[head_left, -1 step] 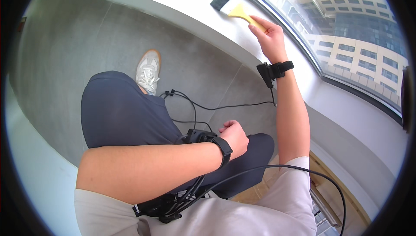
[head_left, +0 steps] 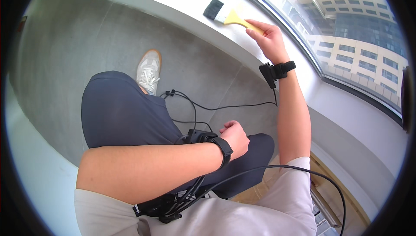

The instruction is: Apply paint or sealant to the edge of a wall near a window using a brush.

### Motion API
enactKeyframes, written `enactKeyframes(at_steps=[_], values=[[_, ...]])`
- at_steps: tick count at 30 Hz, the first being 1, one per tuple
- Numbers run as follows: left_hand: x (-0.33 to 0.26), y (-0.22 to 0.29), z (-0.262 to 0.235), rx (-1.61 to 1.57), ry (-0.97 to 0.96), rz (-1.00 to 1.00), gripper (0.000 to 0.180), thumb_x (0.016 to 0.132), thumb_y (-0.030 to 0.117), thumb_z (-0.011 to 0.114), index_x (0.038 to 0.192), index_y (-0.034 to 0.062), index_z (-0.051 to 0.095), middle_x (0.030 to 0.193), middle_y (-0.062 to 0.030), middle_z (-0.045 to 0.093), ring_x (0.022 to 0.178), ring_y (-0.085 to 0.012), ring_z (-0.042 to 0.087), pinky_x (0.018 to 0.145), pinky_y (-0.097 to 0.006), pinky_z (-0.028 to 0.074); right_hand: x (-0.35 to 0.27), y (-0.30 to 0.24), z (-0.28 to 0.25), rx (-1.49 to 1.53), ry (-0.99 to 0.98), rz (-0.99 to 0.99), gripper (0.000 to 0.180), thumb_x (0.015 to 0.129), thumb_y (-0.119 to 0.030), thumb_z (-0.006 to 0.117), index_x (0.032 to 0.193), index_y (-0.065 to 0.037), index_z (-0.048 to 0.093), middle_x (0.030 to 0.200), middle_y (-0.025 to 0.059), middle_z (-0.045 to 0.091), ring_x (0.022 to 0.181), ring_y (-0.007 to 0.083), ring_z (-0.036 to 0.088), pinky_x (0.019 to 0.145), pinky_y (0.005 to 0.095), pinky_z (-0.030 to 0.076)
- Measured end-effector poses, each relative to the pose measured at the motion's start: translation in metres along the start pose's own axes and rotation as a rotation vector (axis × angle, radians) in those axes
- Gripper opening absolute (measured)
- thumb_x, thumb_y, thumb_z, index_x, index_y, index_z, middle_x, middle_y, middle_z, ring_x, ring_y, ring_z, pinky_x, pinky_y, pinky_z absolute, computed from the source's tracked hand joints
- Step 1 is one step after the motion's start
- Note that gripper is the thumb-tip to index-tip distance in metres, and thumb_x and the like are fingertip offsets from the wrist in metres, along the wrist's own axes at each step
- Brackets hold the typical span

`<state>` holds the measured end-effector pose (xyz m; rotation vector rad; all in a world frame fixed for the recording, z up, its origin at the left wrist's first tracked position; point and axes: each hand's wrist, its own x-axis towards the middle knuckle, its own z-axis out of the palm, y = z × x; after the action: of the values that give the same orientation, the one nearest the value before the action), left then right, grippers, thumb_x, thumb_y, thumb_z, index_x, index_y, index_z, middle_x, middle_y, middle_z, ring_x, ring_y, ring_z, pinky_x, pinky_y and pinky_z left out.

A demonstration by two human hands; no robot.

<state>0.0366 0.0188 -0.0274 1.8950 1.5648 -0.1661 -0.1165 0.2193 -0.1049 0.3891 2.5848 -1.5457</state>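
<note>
Over the white windowsill [head_left: 169, 2], my right hand [head_left: 272, 41] grips a paintbrush [head_left: 236, 18] by its yellow handle. Thumb and fingers close round the handle's end. The brush's dark bristles [head_left: 213, 9] point to the left, near the sill's inner edge; whether they press on the surface I cannot tell. My left hand [head_left: 235, 138] rests by my thigh, its fingers curled in a loose fist with nothing showing in them. Black straps with small devices sit on both wrists.
The window frame [head_left: 277, 15] runs along the sill's far side, with buildings outside. Black cables [head_left: 234, 106] trail from the wrist devices across my lap and above the grey floor [head_left: 186, 50]. My shoe [head_left: 148, 71] stands on the floor below the sill.
The paintbrush has shifted slightly to the left and toward the sill's inner edge, my right hand moving with it. My left hand stays where it was.
</note>
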Motion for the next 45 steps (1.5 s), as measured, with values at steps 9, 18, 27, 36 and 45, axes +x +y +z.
enactKeyframes(at_steps=[9,18,27,36,45], values=[[-0.003,-0.001,-0.002,0.011,0.0,0.007,0.013,0.083,0.018,0.07,0.092,0.0131,0.078,0.08,-0.0008,0.07,0.074,-0.022,0.068,0.072,-0.042,0.051,0.002,-0.006,0.007,-0.002,-0.085,-0.023,0.035,0.094,-0.018,0.073,0.124,-0.001,0.072,0.085,0.0001,0.067,0.076,0.0075,0.053,0.071,0.0258,0.046],[-0.003,-0.003,-0.002,0.003,0.002,0.018,0.013,0.085,0.02,0.069,0.093,0.0123,0.076,0.082,-0.0008,0.071,0.077,-0.0213,0.07,0.073,-0.042,0.052,0.004,-0.01,0.009,-0.013,-0.108,-0.059,0.037,0.094,-0.019,0.073,0.126,-0.001,0.071,0.084,-0.0013,0.066,0.074,0.007,0.052,0.069,0.0254,0.045],[0.001,0.001,0.006,-0.004,0.123,-0.035,0.034,0.091,0.022,0.064,0.12,0.0037,0.059,0.083,-0.0013,0.072,0.072,-0.0197,0.069,0.071,-0.041,0.051,0.004,-0.028,0.007,-0.114,-0.094,-0.105,0.036,0.094,-0.018,0.072,0.126,0.0,0.071,0.08,0.0006,0.066,0.072,0.0085,0.052,0.067,0.026,0.045],[0.002,0.0,0.003,0.002,0.145,-0.033,0.037,0.092,0.022,0.062,0.123,0.0021,0.057,0.08,-0.0021,0.071,0.068,-0.0201,0.068,0.07,-0.043,0.051,0.007,-0.02,0.017,-0.061,-0.073,-0.01,0.037,0.095,-0.017,0.073,0.128,0.0,0.071,0.093,-0.0014,0.068,0.08,0.0058,0.053,0.074,0.0215,0.045],[0.003,-0.001,0.003,0.018,0.121,-0.022,0.036,0.092,0.022,0.062,0.123,0.0019,0.058,0.083,-0.0025,0.071,0.066,-0.0212,0.068,0.071,-0.044,0.052,0.007,-0.018,0.02,-0.044,0.002,-0.093,0.036,0.095,-0.017,0.072,0.127,-0.001,0.071,0.077,-0.0064,0.06,0.064,0.0028,0.042,0.056,0.0221,0.033]])
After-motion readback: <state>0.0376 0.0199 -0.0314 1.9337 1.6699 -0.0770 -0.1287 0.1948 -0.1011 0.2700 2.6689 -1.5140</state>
